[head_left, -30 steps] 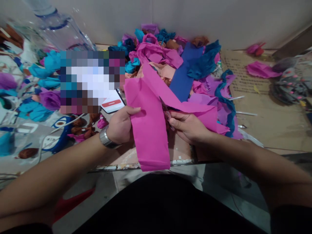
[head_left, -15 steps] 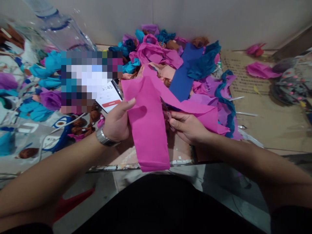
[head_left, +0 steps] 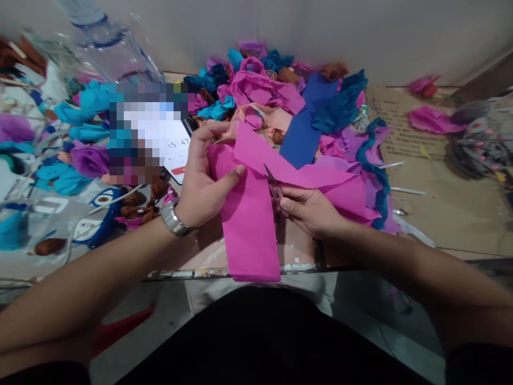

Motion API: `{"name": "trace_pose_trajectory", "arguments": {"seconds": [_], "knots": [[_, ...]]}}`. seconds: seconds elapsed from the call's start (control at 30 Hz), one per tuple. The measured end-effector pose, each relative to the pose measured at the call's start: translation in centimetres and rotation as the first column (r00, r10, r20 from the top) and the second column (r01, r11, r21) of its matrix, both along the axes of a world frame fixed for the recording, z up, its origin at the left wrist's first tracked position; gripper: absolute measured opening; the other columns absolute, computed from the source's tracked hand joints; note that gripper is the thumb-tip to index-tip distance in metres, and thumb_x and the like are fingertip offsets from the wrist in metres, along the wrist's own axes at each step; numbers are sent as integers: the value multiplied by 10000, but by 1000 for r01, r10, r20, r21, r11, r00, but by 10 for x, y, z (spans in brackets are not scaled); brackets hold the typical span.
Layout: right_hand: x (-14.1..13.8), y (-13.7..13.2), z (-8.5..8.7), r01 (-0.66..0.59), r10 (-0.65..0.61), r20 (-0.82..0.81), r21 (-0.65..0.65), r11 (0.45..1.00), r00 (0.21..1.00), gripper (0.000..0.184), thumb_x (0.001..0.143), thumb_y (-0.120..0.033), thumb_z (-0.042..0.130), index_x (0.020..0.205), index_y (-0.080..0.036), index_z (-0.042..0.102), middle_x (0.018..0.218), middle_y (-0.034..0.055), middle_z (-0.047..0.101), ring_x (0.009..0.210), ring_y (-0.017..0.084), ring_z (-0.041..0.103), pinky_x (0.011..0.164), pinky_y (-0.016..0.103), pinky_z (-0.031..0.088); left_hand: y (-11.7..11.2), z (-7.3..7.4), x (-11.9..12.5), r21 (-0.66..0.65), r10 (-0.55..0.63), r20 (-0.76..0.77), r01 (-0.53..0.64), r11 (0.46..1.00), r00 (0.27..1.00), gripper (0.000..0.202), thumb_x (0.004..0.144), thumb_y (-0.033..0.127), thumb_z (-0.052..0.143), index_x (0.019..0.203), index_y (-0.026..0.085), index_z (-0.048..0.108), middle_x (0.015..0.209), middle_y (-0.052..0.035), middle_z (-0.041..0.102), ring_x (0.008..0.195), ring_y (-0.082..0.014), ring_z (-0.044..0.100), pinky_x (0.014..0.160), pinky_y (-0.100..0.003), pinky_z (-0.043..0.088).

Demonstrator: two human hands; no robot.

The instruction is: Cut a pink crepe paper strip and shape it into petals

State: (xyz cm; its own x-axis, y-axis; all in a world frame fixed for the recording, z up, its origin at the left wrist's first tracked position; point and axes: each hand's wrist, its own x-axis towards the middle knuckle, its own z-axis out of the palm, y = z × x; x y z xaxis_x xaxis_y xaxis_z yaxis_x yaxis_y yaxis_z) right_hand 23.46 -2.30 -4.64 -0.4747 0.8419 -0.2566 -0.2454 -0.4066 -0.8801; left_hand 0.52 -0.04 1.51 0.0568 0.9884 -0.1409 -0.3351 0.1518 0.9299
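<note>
The table (head_left: 441, 203) in front of me is the biggest thing here, its brown top bare on the right and buried elsewhere. Across the middle and back lies a heap of crumpled paper (head_left: 264, 88) in pink, teal and purple, with one flat dark blue sheet (head_left: 304, 125) slanting through it. On the left are finished paper flowers (head_left: 82, 160), teal and purple, and a clear plastic bottle (head_left: 108, 45) lying behind them. A phone (head_left: 178, 155) leans just past my left hand, its screen lit.

The pink paper strip (head_left: 250, 214) is what I am working on. It hangs folded from my left hand (head_left: 200, 184) down over the near table edge, and a long tail of it runs off to the right across the pile. My left hand pinches the top of the strip, thumb on the front and fingers curled behind. My right hand (head_left: 308, 208) is closed around small scissors (head_left: 273, 184), their blades pointing up at the strip's right edge.

I judge the cutting to be at an early stage: the long tail looks whole, and I cannot tell from here whether the blades have bitten into the paper yet. Most of the strip seems still to be cut.
</note>
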Motion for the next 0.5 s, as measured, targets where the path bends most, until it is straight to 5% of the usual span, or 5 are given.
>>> {"name": "trace_pose_trajectory", "arguments": {"seconds": [0.07, 0.13, 0.27, 0.5], "knots": [[1, 1, 1, -6, 6, 13, 13, 1000, 1000, 500, 769, -486, 920, 1196, -253, 802, 941, 26, 777, 793, 143, 675, 744, 297, 583, 1, -5, -1, 252, 60, -136, -24, 968, 989, 598, 709, 153, 904, 1223, 268, 621, 1529, 52, 563, 1580, -267, 276, 1222, -332, 283], [2, 2, 3, -7, 6, 21, 35, 999, 1000, 471, 771, -486, 918, 1159, -240, 814, 932, 31, 776, 778, 141, 672, 741, 302, 583, 1, -9, -2, 333, 64, -228, 16, 943, 972, 358, 740, 199, 891, 1012, 229, 660, 1440, 35, 624, 1548, -268, 333, 1223, -351, 298], [4, 5, 7, 24, -31, 57, 111, 994, 998, 373, 777, -451, 918, 1063, -226, 836, 951, 31, 774, 842, 136, 665, 814, 296, 561, 3, -9, -4, 346, 81, -307, 32, 938, 948, 231, 766, 252, 893, 794, 231, 665, 1334, 14, 673, 1444, -239, 478, 1182, -356, 376], [5, 4, 8, -30, 21, 104, 83, 996, 994, 362, 807, -460, 895, 1046, -202, 813, 951, 32, 754, 760, 99, 623, 716, 245, 496, 5, -14, -11, 217, 143, -273, -84, 973, 951, 256, 688, 207, 936, 758, 248, 693, 954, -9, 734, 1221, -232, 642, 1025, -326, 509]]}}
